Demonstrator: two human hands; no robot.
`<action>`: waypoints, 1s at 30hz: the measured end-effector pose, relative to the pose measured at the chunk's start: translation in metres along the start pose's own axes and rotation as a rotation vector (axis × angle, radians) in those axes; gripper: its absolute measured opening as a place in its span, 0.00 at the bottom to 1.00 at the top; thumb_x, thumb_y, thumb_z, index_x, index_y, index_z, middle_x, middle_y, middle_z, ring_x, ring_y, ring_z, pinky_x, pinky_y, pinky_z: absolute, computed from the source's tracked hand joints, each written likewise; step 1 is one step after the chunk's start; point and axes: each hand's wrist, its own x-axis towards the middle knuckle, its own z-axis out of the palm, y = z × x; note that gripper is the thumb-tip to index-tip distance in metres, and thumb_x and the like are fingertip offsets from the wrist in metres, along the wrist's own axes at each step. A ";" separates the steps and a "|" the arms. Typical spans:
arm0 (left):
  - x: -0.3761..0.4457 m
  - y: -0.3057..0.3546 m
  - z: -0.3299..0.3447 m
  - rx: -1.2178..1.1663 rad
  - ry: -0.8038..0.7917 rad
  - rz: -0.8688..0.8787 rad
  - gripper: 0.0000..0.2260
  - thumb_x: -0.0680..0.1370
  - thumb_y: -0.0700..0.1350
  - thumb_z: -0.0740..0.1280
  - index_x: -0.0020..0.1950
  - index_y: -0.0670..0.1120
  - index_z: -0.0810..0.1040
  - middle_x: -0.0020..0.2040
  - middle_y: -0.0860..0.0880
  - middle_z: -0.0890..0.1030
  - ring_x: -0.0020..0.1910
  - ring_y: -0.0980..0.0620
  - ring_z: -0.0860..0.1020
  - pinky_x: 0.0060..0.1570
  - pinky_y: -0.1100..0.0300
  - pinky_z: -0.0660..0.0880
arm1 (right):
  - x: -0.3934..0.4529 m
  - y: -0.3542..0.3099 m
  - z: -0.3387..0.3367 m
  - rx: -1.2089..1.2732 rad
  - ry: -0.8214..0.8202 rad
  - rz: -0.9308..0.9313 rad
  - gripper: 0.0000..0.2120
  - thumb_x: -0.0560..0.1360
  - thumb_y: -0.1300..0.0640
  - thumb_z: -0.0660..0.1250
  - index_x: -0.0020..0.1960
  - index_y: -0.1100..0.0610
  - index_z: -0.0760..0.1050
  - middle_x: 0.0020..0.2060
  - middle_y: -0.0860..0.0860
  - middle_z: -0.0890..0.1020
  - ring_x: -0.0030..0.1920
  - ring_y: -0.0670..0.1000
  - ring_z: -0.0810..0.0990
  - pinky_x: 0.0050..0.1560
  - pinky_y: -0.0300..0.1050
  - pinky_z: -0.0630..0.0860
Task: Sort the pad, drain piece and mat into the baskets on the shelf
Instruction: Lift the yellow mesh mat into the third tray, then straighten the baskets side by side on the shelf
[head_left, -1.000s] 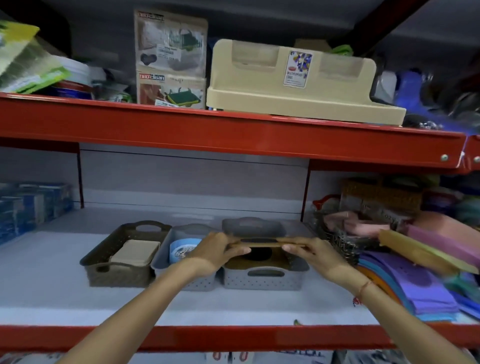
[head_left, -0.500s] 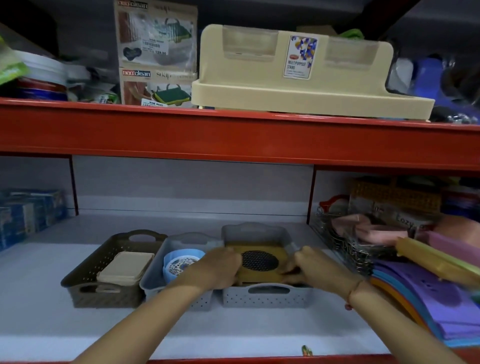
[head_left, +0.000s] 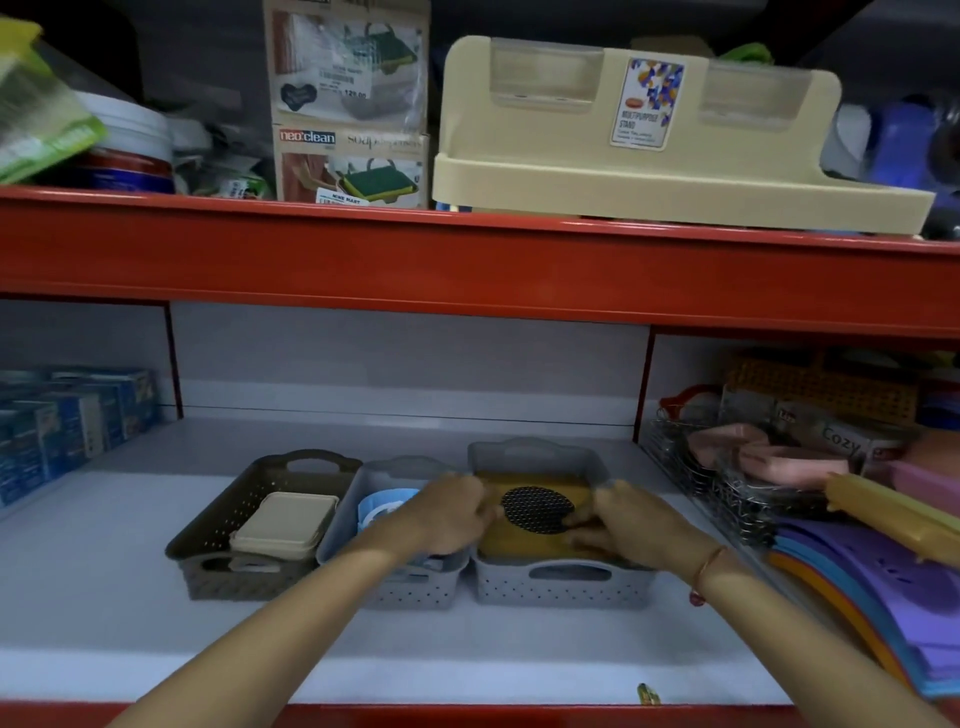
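Observation:
Three baskets stand side by side on the lower shelf. The brown basket (head_left: 218, 525) on the left holds a beige pad (head_left: 284, 524). The middle grey basket (head_left: 387, 470) holds a blue round drain piece (head_left: 382, 506), partly hidden by my left hand. The right grey basket (head_left: 561, 584) holds a mustard-yellow mat (head_left: 524, 543) with a black mesh oval. My left hand (head_left: 452, 514) presses on the mat's left edge and my right hand (head_left: 631, 525) grips its right side, both inside the basket.
A wire basket (head_left: 727, 493) with pink items and a stack of coloured foam mats (head_left: 878, 582) crowd the right. Blue boxes (head_left: 67, 426) sit far left. The red upper shelf beam (head_left: 467, 260) overhangs, carrying a beige stand (head_left: 649, 156) and packaged goods.
The mat was held level above the right grey basket; now it lies down inside the basket with both hands still on it. The view has shifted lower and closer.

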 end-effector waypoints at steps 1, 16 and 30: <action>-0.007 -0.006 -0.007 -0.080 0.073 -0.019 0.14 0.81 0.47 0.58 0.58 0.40 0.76 0.56 0.40 0.80 0.55 0.43 0.78 0.57 0.50 0.74 | 0.003 -0.006 -0.003 0.079 0.048 0.034 0.16 0.77 0.46 0.64 0.61 0.50 0.79 0.48 0.49 0.85 0.38 0.45 0.79 0.44 0.39 0.78; -0.053 -0.038 -0.057 -0.821 0.043 -0.454 0.18 0.81 0.56 0.53 0.53 0.43 0.74 0.32 0.52 0.85 0.22 0.59 0.79 0.22 0.70 0.74 | 0.063 -0.160 -0.022 1.146 -0.141 0.340 0.15 0.79 0.64 0.53 0.59 0.69 0.72 0.42 0.59 0.79 0.34 0.49 0.72 0.38 0.44 0.70; -0.028 -0.050 -0.067 -0.774 -0.092 -0.657 0.42 0.74 0.70 0.50 0.76 0.40 0.53 0.71 0.31 0.65 0.68 0.35 0.68 0.66 0.46 0.67 | 0.064 -0.168 -0.032 1.065 -0.167 0.511 0.17 0.81 0.57 0.52 0.68 0.62 0.63 0.35 0.53 0.71 0.34 0.49 0.73 0.46 0.47 0.77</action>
